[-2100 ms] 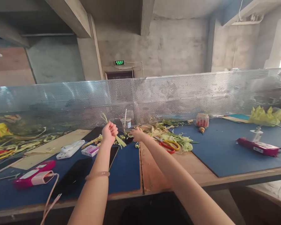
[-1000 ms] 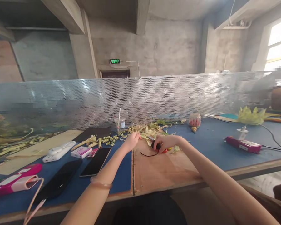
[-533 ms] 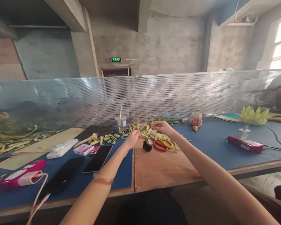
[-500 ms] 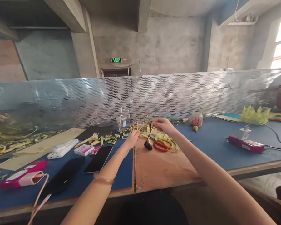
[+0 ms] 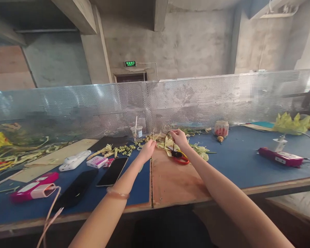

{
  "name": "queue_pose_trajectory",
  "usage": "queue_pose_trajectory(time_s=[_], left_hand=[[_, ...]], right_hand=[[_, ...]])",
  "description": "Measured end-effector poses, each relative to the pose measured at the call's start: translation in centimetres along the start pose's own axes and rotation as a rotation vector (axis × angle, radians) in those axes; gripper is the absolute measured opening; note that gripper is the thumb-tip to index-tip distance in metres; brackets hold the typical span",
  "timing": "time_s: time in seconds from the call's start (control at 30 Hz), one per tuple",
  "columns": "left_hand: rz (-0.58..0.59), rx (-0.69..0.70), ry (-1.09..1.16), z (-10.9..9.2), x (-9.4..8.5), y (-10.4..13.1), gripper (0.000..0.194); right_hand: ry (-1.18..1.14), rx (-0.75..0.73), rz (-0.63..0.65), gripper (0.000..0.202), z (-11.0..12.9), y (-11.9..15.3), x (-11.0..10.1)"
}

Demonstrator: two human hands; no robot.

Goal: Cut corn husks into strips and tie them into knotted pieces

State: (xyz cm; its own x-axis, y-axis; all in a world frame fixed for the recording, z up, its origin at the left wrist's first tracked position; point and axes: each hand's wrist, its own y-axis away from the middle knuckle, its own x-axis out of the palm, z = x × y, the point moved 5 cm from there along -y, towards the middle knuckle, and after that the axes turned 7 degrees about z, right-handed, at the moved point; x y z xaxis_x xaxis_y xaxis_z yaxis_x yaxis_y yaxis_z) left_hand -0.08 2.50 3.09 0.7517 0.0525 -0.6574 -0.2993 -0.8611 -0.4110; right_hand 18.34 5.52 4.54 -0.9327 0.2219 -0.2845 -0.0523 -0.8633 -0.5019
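Observation:
My left hand (image 5: pixel 147 151) is closed at the left edge of the wooden board (image 5: pixel 179 182), pinching a thin pale strand (image 5: pixel 153 135). To its right, my right hand (image 5: pixel 179 137) pinches a thin dark wire (image 5: pixel 165 140) that curves down to the left. A small black object (image 5: pixel 176 154) hangs or lies below my right hand, in front of red-handled scissors (image 5: pixel 182 160). Pale leafy strips (image 5: pixel 201 151) lie behind and beside the hands. Whether the black object is joined to the wire cannot be made out.
On the left are a black phone (image 5: pixel 113 171), a dark flat device (image 5: pixel 77 189), a small box (image 5: pixel 97 162) and a white power strip (image 5: pixel 74 160). A plastic cup (image 5: pixel 137 133) and jar (image 5: pixel 221 128) stand behind. A magenta power strip (image 5: pixel 280 157) lies right.
The view has shifted slightly. The black object is now further right, over the scissors, and the wire in my right hand has changed its curve. Both hands remain closed.

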Motion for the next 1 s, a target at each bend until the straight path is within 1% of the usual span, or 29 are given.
queue_pose_trajectory(time_s=[0.07,0.13,0.23,0.33,0.4,0.47,0.6,0.7,0.77,0.87,1.0], left_hand=[[0.022,0.033,-0.163,-0.2,0.0,0.1,0.03],[0.066,0.062,-0.312,-0.5,0.1,0.4,0.03],[0.143,0.083,-0.532,-0.8,0.5,1.0,0.03],[0.178,0.085,-0.709,-0.9,0.9,1.4,0.028],[0.198,0.083,-0.767,-1.1,1.3,1.5,0.026],[0.207,0.07,-0.786,-1.2,1.6,1.5,0.024],[0.22,0.037,-0.768,-1.2,1.9,1.4,0.026],[0.226,0.026,-0.67,-0.9,1.8,1.2,0.025],[0.22,0.025,-0.533,-0.4,1.7,0.9,0.023],[0.19,0.025,-0.32,0.5,1.6,0.3,0.025],[0.134,-0.011,-0.131,1.1,1.4,-0.2,0.025]], right_hand=[[0.146,-0.004,-0.09,0.027,-0.1,0.3,-0.5],[0.228,-0.025,-0.118,0.026,0.3,0.6,-0.9],[0.245,-0.066,-0.083,0.03,1.1,0.7,-1.2],[0.282,-0.106,-0.034,0.034,1.8,1.0,-0.8],[0.356,-0.135,-0.006,0.033,2.4,1.4,-0.2],[0.482,-0.168,0.019,0.031,3.2,2.2,0.8],[0.802,-0.235,0.112,0.029,4.3,3.9,3.6],[0.908,-0.247,0.206,0.03,4.4,4.7,5.1],[0.925,-0.242,0.241,0.031,4.3,5.0,5.5],[0.913,-0.255,0.272,0.031,4.1,5.2,5.5],[0.908,-0.286,0.281,0.031,4.0,5.5,5.3]])
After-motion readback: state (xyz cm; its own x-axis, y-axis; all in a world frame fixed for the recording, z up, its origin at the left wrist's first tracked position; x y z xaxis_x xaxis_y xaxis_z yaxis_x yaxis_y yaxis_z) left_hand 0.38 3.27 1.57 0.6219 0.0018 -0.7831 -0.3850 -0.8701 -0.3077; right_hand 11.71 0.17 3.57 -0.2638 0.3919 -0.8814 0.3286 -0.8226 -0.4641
